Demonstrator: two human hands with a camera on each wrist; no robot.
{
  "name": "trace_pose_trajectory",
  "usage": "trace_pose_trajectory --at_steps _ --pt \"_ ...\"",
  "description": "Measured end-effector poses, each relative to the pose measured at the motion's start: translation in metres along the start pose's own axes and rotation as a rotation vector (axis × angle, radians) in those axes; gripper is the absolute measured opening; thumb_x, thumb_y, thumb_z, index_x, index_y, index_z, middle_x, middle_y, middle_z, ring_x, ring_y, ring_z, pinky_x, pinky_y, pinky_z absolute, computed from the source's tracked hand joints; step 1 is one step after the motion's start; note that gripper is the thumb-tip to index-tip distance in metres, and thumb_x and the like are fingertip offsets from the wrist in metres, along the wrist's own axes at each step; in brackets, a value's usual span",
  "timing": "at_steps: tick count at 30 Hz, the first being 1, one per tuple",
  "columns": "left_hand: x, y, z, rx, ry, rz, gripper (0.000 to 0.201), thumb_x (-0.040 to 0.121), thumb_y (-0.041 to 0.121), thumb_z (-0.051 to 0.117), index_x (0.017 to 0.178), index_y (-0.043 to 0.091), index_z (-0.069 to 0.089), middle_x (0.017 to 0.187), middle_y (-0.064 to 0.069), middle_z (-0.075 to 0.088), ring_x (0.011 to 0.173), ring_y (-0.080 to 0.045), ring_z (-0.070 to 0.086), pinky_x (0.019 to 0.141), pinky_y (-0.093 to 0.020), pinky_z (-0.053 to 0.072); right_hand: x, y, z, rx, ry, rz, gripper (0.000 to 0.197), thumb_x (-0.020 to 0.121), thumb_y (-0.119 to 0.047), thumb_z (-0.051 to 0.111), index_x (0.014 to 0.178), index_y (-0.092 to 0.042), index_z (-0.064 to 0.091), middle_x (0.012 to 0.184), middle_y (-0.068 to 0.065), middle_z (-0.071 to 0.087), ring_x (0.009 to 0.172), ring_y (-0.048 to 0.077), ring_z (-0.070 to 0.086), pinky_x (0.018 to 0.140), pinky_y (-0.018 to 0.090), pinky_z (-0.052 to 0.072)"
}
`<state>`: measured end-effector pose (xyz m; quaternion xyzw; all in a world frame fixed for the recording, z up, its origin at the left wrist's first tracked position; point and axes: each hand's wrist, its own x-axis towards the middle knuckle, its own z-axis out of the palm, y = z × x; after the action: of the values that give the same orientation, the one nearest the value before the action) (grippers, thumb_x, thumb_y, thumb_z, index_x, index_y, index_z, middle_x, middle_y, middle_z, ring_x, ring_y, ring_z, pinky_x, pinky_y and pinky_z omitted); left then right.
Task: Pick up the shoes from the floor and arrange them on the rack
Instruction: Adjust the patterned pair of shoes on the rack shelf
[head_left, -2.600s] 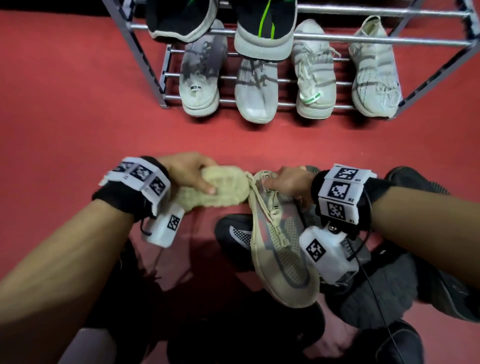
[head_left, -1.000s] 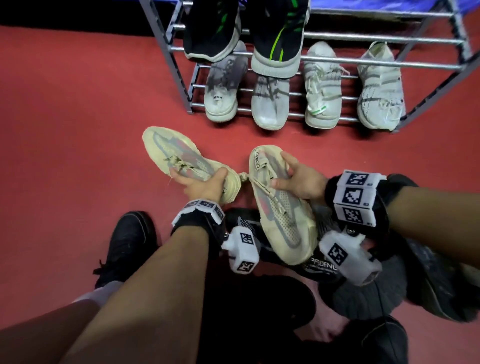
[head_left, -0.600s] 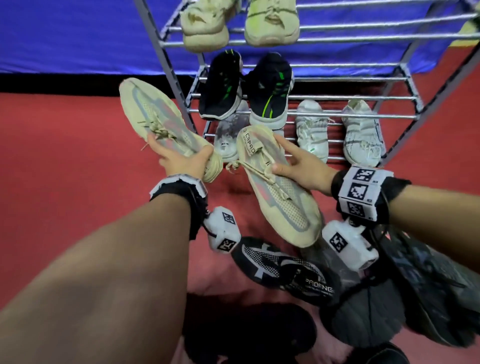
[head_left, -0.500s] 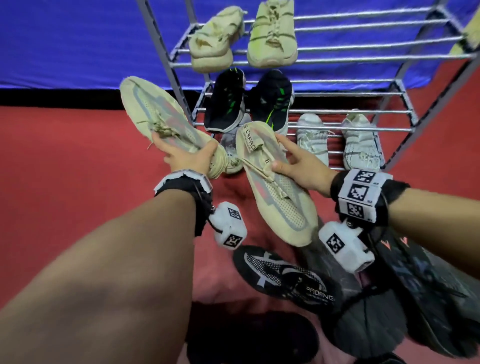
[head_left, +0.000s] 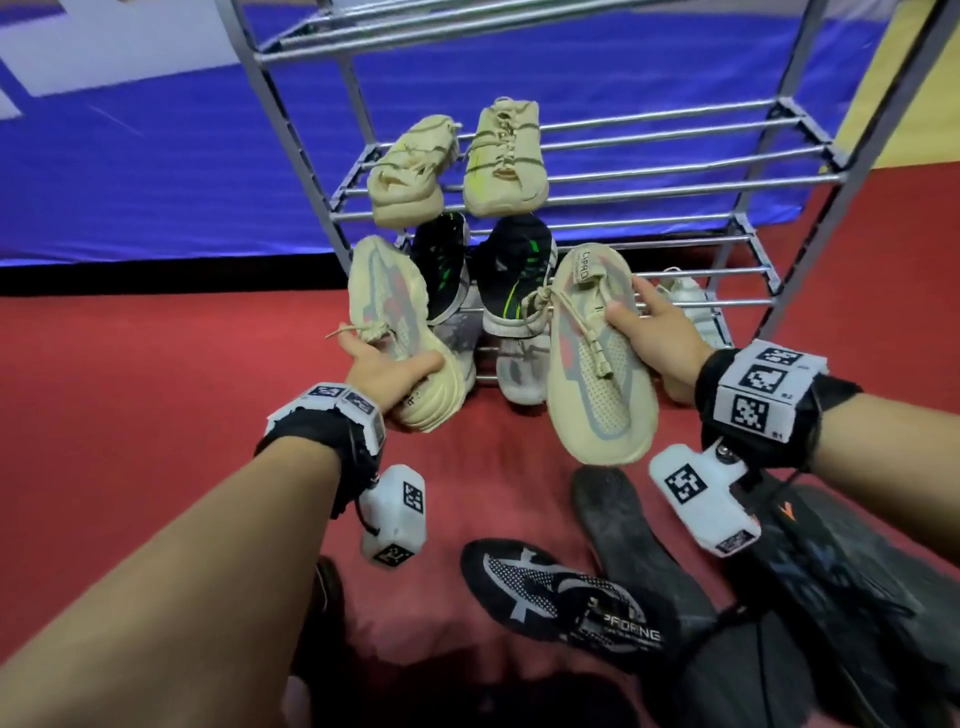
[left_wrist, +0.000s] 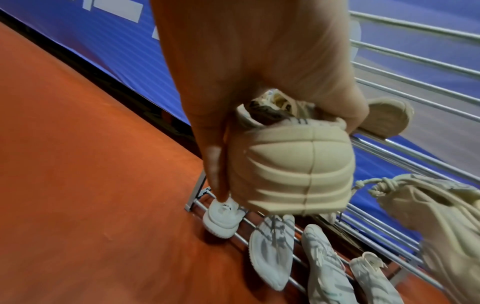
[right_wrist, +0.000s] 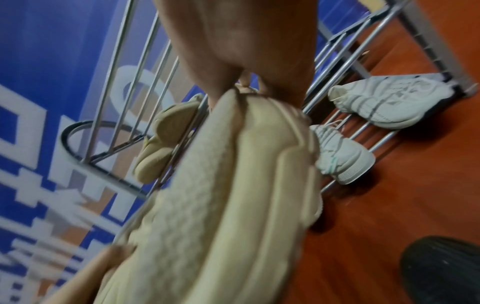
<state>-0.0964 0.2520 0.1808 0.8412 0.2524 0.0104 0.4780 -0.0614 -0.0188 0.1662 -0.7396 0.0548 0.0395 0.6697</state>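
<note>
Each hand grips one beige knit sneaker: left hand (head_left: 385, 370) by the heel of the left beige sneaker (head_left: 395, 322), right hand (head_left: 652, 338) pinching the right beige sneaker (head_left: 592, 358) mid-body. Its loose lace (head_left: 540, 301) could snag the grey metal rack (head_left: 613, 187) ahead.

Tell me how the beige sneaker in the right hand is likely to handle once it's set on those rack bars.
Probably light: the right hand lifts the beige sneaker by its collar alone. The knit upper looks soft, so it may flex. Its thick ridged sole should bridge the rack bars, though the loose lace could snag.
</note>
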Motion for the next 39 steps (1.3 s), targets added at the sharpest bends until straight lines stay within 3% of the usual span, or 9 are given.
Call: trace_pose_trajectory --at_steps 3,6,10,14,20,24,29,34,39 --pt "-0.007 -0.002 0.005 0.081 -0.105 -0.069 0.095 0.069 0.037 0.077 0.134 0.01 0.013 0.116 -0.011 0.049 0.105 -0.034 0.058 0.095 -0.049 0.048 0.008 0.001 -0.01 0.064 0.055 0.021 0.038 0.096 -0.019 0.051 0.134 -0.021 0.05 0.102 0.013 0.068 0.081 0.024 0.066 0.076 0.038 0.057" --pt "-0.012 0.012 0.01 0.242 -0.235 -0.022 0.09 0.071 0.041 0.074 0.133 0.011 0.016 0.118 -0.011 0.049 0.11 -0.03 0.054 0.096 -0.039 0.045 0.017 0.003 -0.023 0.09 0.101 0.038 0.04 0.096 -0.02 0.051 0.136 -0.018 0.047 0.114 0.011 0.065 0.083 0.02 0.064 0.082 0.039 0.057" --pt "-0.018 0.049 0.026 0.462 -0.41 0.15 0.087 0.073 0.041 0.072 0.135 0.013 0.017 0.11 -0.008 0.053 0.1 -0.025 0.054 0.082 -0.031 0.039 0.03 0.005 -0.046 0.127 0.148 0.059 0.035 0.098 -0.018 0.049 0.132 -0.015 0.049 0.102 0.003 0.065 0.073 0.008 0.062 0.055 0.019 0.053" --pt "-0.019 0.086 0.062 0.542 -0.46 0.27 0.098 0.062 0.049 0.072 0.137 0.012 0.022 0.114 -0.007 0.054 0.102 -0.024 0.054 0.086 -0.032 0.043 0.044 0.012 -0.064 0.141 0.215 0.121 0.048 0.096 -0.019 0.053 0.141 -0.012 0.041 0.121 0.012 0.061 0.075 0.012 0.063 0.064 0.025 0.053" --pt "0.001 0.114 0.12 0.358 -0.453 0.269 0.084 0.039 0.054 0.068 0.11 0.009 0.061 0.102 -0.005 0.07 0.092 -0.02 0.068 0.079 -0.031 0.057 0.06 0.022 -0.086 0.2 0.282 0.147 0.039 0.096 -0.012 0.049 0.134 -0.007 0.048 0.11 0.01 0.065 0.079 0.013 0.063 0.069 0.027 0.053" --pt "0.013 0.123 0.148 0.251 -0.406 0.269 0.043 0.066 0.036 0.074 0.095 0.013 0.052 0.093 0.0 0.063 0.09 -0.018 0.062 0.084 -0.029 0.052 0.074 0.028 -0.099 0.252 0.329 0.098 0.041 0.094 -0.011 0.048 0.135 -0.01 0.048 0.117 0.01 0.064 0.09 0.02 0.064 0.09 0.037 0.054" --pt "0.027 0.126 0.181 0.228 -0.355 0.292 0.088 0.072 0.045 0.071 0.137 0.005 0.027 0.12 -0.009 0.054 0.11 -0.026 0.055 0.091 -0.032 0.045 0.101 0.024 -0.104 0.28 0.322 0.076 0.041 0.096 -0.009 0.042 0.137 -0.008 0.044 0.125 0.012 0.061 0.105 0.027 0.064 0.097 0.041 0.051" --pt "0.037 0.12 0.207 0.227 -0.28 0.289 0.093 0.061 0.051 0.073 0.134 0.005 0.036 0.13 -0.015 0.052 0.121 -0.031 0.05 0.102 -0.036 0.041 0.133 0.022 -0.109 0.249 0.303 0.094 0.014 0.085 -0.013 0.051 0.095 -0.02 0.059 0.105 0.008 0.064 0.099 0.024 0.064 0.1 0.044 0.049" --pt "0.043 0.095 0.222 0.194 -0.403 0.256 0.093 0.065 0.047 0.074 0.136 0.005 0.032 0.135 -0.016 0.045 0.127 -0.028 0.042 0.104 -0.029 0.037 0.148 0.05 -0.13 0.062 0.276 0.131 0.018 0.076 -0.023 0.053 0.093 -0.023 0.061 0.113 0.009 0.064 0.105 0.026 0.063 0.099 0.048 0.049"
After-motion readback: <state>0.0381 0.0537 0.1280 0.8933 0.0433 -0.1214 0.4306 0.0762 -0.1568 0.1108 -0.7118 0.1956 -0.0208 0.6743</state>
